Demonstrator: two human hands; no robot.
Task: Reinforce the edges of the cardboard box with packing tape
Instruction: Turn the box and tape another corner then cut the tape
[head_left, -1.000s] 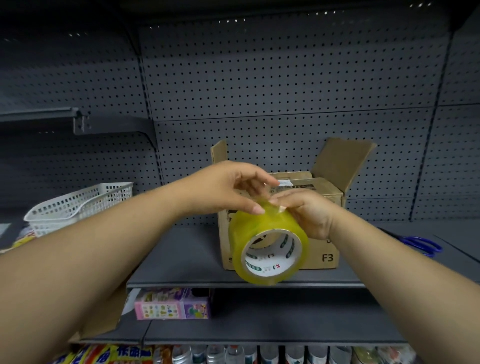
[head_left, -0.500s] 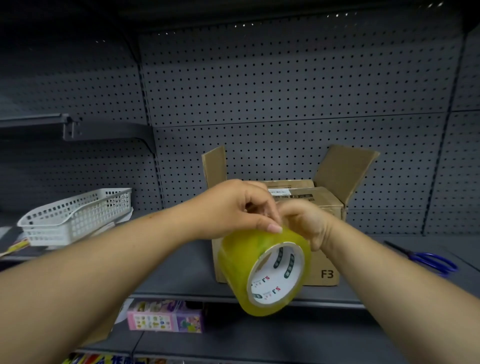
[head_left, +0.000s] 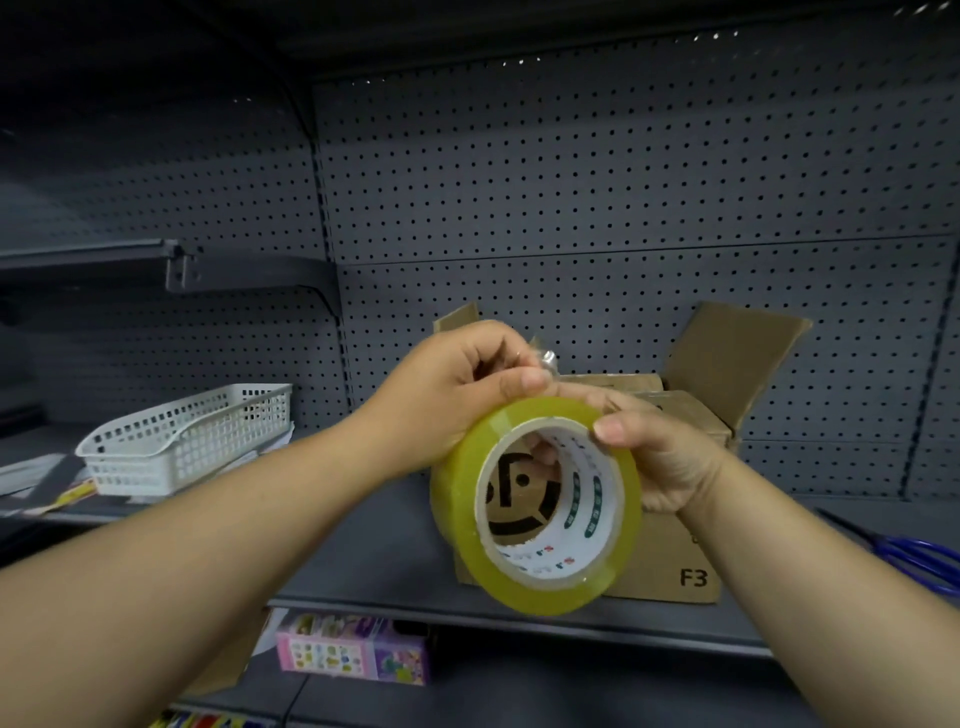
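Dim grey pegboard wall (head_left: 623, 182) — dark metal shelves (head_left: 363, 551) below

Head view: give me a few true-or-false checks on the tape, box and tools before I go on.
1. The right hand grips the tape roll, thumb on its rim. True.
2. The cardboard box is fully closed. False: two flaps stand up.
3. The left hand pinches at the top of the roll. True.
4. The scissors lie left of the box. False: they lie to its right on the shelf.
5. The white basket sits on the box. False: it stands apart, to its left.
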